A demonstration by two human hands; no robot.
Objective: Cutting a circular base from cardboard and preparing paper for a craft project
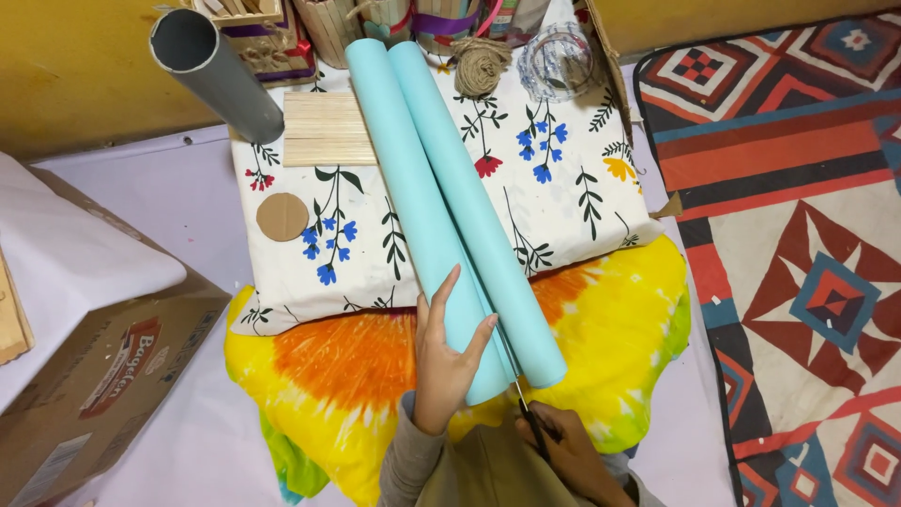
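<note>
Centrally, I see a light-blue paper sheet (441,188), its 2 edges curled into 2 long rolls lying side by side, running from the far clutter down toward me across a floral cloth (572,188) and a tie-dye cloth (619,347). My left hand (444,352) lies flat on the near end of the left roll, fingers spread, its grip released. My right hand (568,455) has its grip clenched on dark scissors (527,413), whose blades point into the gap between the rolls at the near edge. A grey tube (216,70), wooden sticks (327,129), a cardboard disc (282,217) and a twine ball (481,64) lie farther off.
</note>
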